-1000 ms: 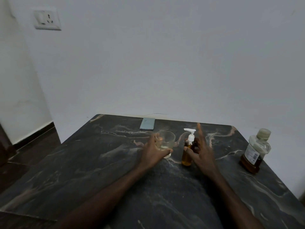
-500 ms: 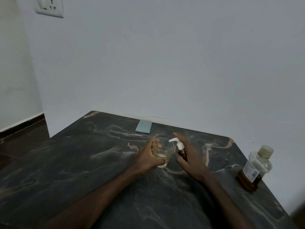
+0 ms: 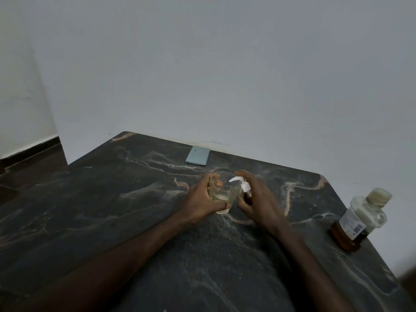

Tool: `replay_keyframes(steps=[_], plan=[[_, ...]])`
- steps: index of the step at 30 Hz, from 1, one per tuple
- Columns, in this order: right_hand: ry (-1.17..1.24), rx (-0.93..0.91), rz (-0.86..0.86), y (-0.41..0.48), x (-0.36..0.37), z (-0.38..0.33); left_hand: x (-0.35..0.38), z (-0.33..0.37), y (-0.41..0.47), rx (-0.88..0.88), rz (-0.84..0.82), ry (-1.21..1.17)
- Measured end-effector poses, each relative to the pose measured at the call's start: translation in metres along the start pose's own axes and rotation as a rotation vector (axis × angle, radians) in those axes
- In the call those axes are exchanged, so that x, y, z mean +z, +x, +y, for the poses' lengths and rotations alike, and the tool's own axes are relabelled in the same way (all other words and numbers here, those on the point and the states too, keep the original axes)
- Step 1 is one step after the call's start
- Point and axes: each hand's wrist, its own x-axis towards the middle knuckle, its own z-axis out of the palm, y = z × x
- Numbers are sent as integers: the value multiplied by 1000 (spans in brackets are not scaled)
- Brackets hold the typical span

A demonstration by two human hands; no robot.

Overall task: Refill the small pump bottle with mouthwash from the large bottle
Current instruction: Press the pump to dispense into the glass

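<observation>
On the dark, veined stone desk, the left hand had its grip round a clear round glass holding a shallow pale pool. Just beside it, mid-desk, the right hand gripped the small amber pump bottle, white nozzle toward the glass. The large bottle, capped clear plastic with brown liquid low inside, stood at the right edge

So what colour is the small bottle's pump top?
White plastic pump top, best seen in head view.

Bare left grip and bare right grip on long slim forearms, unsleeved along their whole visible length.
</observation>
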Motion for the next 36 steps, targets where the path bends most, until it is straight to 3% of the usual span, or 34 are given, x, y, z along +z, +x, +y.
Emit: replay_keyframes(steps=[10,36], plan=[[-123,-29,-53,3,-5,1,0,-1,-1,0,16,17],[-139,-16,15,1,-8,-10,-1,7,-4,-17,2,14]])
